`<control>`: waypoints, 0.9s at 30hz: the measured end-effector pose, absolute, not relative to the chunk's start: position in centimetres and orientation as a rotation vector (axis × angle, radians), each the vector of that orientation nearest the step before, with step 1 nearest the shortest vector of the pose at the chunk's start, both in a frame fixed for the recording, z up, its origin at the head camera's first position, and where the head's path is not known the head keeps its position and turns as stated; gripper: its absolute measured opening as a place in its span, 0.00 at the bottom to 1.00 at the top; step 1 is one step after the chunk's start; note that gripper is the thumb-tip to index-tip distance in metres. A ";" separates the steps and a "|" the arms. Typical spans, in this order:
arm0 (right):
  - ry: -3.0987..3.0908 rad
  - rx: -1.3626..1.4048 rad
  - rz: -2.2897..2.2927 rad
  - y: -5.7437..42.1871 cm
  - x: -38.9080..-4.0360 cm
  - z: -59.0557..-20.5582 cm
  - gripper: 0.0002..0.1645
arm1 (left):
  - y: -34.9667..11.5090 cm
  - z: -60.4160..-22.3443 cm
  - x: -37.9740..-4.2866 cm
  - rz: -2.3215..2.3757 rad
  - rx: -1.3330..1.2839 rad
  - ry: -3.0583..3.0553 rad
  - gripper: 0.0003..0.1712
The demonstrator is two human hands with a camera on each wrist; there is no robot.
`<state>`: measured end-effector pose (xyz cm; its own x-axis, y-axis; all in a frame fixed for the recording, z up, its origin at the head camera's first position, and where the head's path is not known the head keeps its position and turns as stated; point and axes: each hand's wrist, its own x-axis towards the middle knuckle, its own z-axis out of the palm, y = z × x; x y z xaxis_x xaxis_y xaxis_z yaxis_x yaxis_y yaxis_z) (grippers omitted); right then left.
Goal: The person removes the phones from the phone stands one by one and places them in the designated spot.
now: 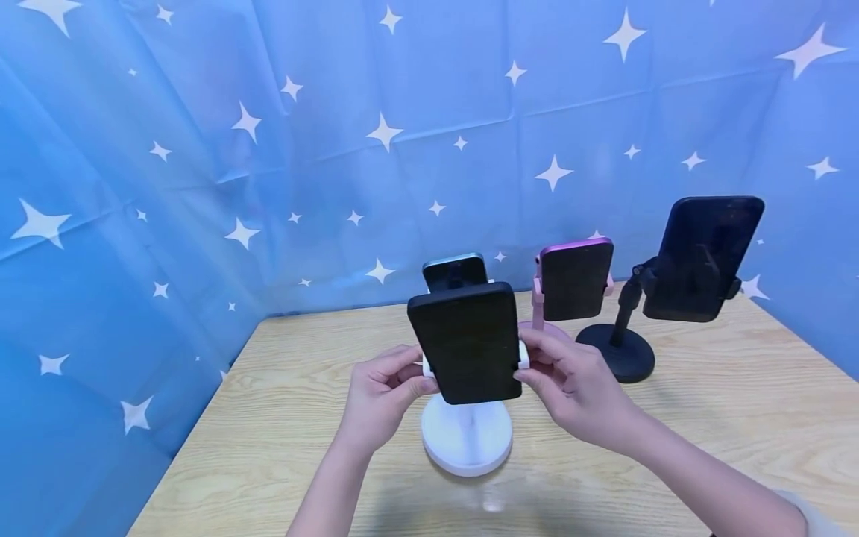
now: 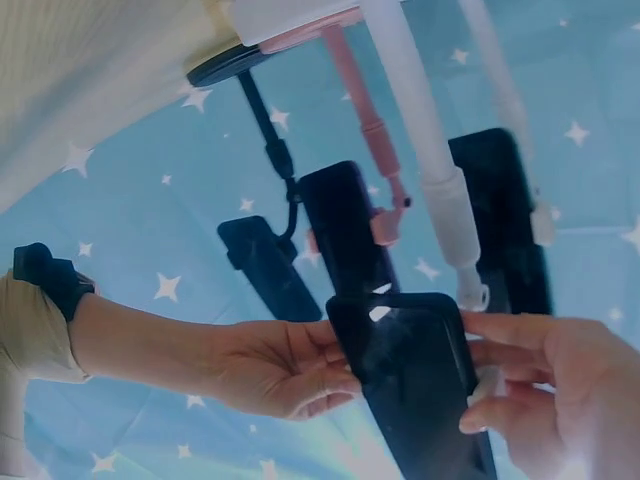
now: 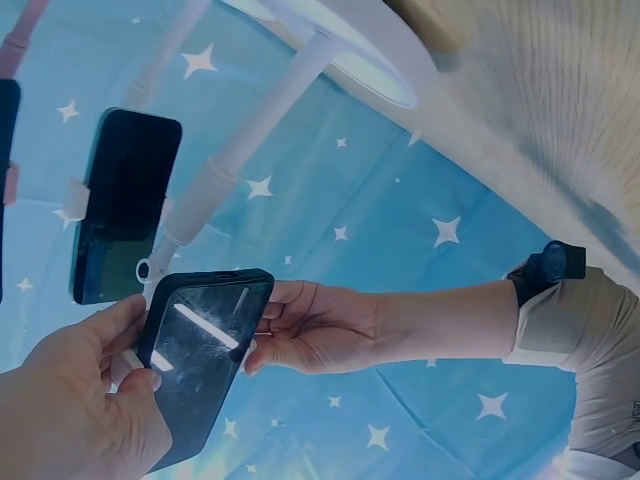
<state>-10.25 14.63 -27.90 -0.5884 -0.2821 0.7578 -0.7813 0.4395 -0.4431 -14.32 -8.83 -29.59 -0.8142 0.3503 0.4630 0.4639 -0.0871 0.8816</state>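
Hands pinch white clamp; 3 phones behind, 1 part-hidden.

White-starred blue fabric is hanging behind the pale wood-grained worktop — a pink-edged phone is resting in a pink stand, a black phone in a round-based black stand, a blue-edged phone farther left.

Blk phone: portrait, scrn dark w/ glare streaks (wrist cams), top canted slightly L in head view. Sits btwn side clamps of wht stand: straight post, rd. base flat on table. L hand pinches L clamp, R hand the R.
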 end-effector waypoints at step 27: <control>-2.076 0.844 1.044 19.0 -8.5 -28.3 0.21 | -4.3 -30.2 -13.5 -2.190 -0.901 -2.079 0.22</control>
